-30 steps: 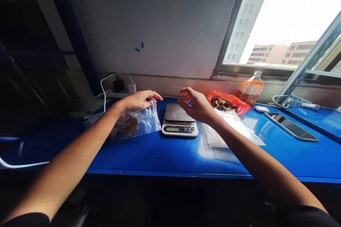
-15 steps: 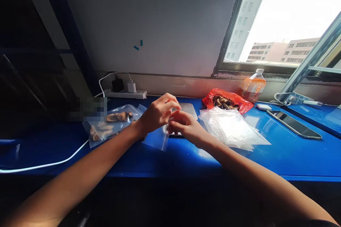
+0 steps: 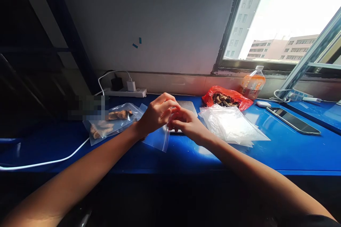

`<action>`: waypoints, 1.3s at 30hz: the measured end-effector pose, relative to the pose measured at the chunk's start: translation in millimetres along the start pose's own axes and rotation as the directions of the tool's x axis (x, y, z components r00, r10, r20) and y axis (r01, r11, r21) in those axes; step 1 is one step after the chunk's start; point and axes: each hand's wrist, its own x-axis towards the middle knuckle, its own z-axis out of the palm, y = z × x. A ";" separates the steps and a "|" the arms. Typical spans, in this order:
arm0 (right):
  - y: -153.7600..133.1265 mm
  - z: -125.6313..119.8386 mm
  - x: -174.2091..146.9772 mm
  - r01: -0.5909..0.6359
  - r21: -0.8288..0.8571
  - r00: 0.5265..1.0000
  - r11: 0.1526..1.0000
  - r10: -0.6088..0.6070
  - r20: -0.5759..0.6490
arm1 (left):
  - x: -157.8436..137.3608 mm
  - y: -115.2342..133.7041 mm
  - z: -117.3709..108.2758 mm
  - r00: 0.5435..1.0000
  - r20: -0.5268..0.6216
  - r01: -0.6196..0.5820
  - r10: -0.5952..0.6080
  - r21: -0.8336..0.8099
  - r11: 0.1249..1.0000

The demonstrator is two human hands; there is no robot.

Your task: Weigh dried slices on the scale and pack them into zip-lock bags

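Observation:
A clear plastic zip bag hangs between my hands, its lower part over the blue table. My left hand has its fingers curled at the bag's upper edge. Close against it, my right hand pinches the same edge, and the fingertips of both hands nearly meet. Behind them lies a flat grey device, mostly covered by my hands. Left of my left hand, filled clear bags hold brown dried pieces. A stack of clear plastic bags lies to the right of my right hand.
At the back stands a red plastic bag of dark dried pieces, beside a bottle of orange drink. A phone and a small white case lie at right. A power strip sits by the wall; a white cable crosses the left.
My right-hand fingers have shifted slightly up and closer to my left hand at the bag's edge. The view has tilted a little; everything else stays in place.

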 end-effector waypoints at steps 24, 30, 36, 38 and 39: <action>4.6 -1.4 2.1 0.056 0.049 0.983 0.997 -0.046 -0.178 | 3.5 -5.3 -13.7 0.943 0.328 -0.049 0.051 -0.013 0.999; 2.3 -9.6 3.7 0.030 -0.010 0.974 0.999 -0.032 -0.225 | 3.7 -9.7 -14.2 0.938 0.342 -0.037 0.052 -0.050 0.998; -3.5 -16.6 6.8 0.059 -0.167 0.971 0.984 -0.095 -0.219 | 6.8 -10.7 -14.1 0.936 0.346 -0.030 0.062 -0.097 0.995; -5.3 -17.1 7.0 0.082 -0.253 0.971 0.964 -0.135 -0.199 | 7.8 -8.2 -15.2 0.927 0.370 -0.017 0.062 -0.123 0.992; -6.1 -17.8 7.0 0.084 -0.286 0.971 0.955 -0.143 -0.192 | 8.1 -7.0 -16.1 0.924 0.379 -0.011 0.061 -0.134 0.991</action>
